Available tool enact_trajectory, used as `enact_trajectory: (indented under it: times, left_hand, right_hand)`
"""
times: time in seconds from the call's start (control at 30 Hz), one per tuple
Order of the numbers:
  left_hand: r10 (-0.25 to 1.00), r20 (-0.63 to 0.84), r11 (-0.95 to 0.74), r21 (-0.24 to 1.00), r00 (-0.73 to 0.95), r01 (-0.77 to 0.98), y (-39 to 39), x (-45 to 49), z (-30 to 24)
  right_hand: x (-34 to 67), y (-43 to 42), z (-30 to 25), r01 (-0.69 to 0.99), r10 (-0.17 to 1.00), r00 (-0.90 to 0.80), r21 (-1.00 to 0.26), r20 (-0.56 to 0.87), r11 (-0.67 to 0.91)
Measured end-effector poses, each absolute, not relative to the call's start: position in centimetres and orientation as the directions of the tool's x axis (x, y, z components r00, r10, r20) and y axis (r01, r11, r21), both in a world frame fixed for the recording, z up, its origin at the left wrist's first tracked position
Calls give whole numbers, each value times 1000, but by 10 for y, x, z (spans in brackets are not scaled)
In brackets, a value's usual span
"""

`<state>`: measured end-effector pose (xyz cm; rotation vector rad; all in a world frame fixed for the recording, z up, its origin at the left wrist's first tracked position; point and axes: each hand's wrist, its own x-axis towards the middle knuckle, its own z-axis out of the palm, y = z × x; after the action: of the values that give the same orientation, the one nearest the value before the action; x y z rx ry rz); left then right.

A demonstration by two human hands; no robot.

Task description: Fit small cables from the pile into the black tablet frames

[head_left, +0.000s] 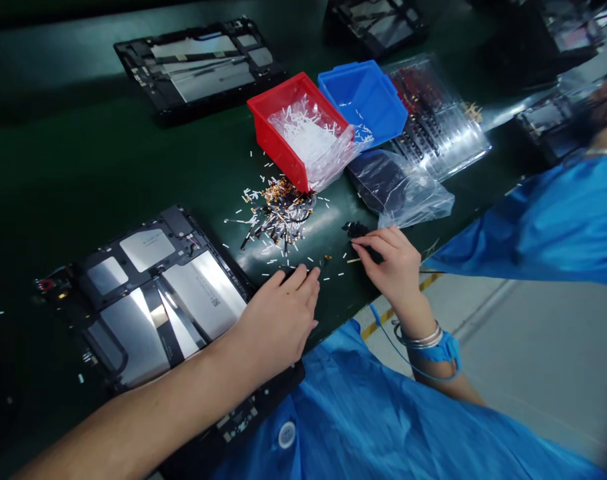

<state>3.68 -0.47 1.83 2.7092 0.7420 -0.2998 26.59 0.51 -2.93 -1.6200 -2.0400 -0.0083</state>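
My left hand (286,310) lies palm down at the right side of an opened tablet (203,293), its fingers stretched out over the dark green bench. A small dark thing shows by its fingertips; what lies under the palm is hidden. My right hand (393,260) is closed in a pinch, thumb and index fingertip together beside a small clump of black parts (356,229). Anything between those fingertips is too small to make out. Left of it lies a pile of small flex cables (286,223) with black, white and gold pieces, and white strips scattered around.
A red bin (278,137) holds a bag of white strips, next to a blue bin (368,100). Right of them lie a plastic bag (408,190) and a clear tray of parts (433,127). Another opened tablet (203,67) lies behind. A co-worker's blue sleeve (548,220) reaches in at right.
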Motion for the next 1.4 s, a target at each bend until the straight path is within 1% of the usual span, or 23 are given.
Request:
enact_trajectory:
  times: [0.03,0.07,0.13,0.17,0.2,0.23,0.27,0.33,0.37,0.43,0.5,0.6,0.67,0.73,0.8,0.9,1.0,1.1,1.2,1.33,1.4]
  left_hand:
    - [465,-264,-812,255,845,526,-5,36,18]
    - [477,-236,-804,272,846,529,-5,36,18]
    - [535,-150,-762,339,831,552,-4,36,20]
    - [586,-101,-718,394,804,573,-3,36,21]
    - [647,-53,-658,465,761,592,-1,36,23]
    - [707,-18,-584,549,707,598,0,36,26]
    - [760,2,-501,638,650,584,2,36,28]
    - [825,-13,-337,791,565,510,6,35,32]
    - [840,-36,-264,845,541,466,7,35,34]
    - [852,-101,-128,911,513,392,10,33,37]
    - [862,-154,-13,946,484,325,11,33,38]
    - [891,-173,75,968,419,241,11,34,39]
    - [916,-145,65,974,375,217,10,34,37]
    - [930,-111,33,975,351,219,9,35,34]
    - [930,-97,9,971,355,241,8,35,32]
    - [909,-105,-9,963,403,271,8,34,30]
    - [878,-97,-38,962,469,270,8,34,29]
    - [851,-71,-117,940,520,319,8,35,27]
    - [830,-49,-221,886,556,408,6,36,22]
    - [804,-10,-328,827,594,457,5,37,18]
    - [786,7,-400,769,618,499,4,37,18]
  right_hand:
    - [263,4,-29,900,910,-106,-349,402,259]
    - [260,3,-27,882,919,-58,-411,389,230]
    - [252,0,-20,776,952,48,-611,303,155]
    - [246,-2,-15,678,971,74,-725,228,118]
    - [241,-3,-9,562,987,66,-823,148,85]
    - [235,-4,-3,447,996,28,-893,79,58]
    - [229,-5,3,352,999,-25,-935,33,40]
    - [218,-6,13,249,993,-121,-968,0,31]
    - [213,-6,17,238,989,-147,-971,1,36]
    - [204,-7,21,253,988,-151,-965,27,65]
    - [196,-8,21,304,992,-70,-945,106,123]
    - [186,-12,18,440,944,96,-864,316,244]
    - [181,-16,16,534,889,109,-780,445,326]
    - [178,-19,15,591,850,70,-708,523,387]
    - [177,-21,15,624,829,44,-663,558,413]
    - [179,-21,13,663,826,41,-634,562,398]
    - [184,-20,12,644,855,70,-678,513,354]
    - [192,-19,8,532,917,75,-794,392,296]
    - [199,-19,3,409,961,70,-886,269,218]
    - [205,-18,-2,341,984,72,-931,162,128]
    - [209,-16,-4,340,986,64,-932,154,124]
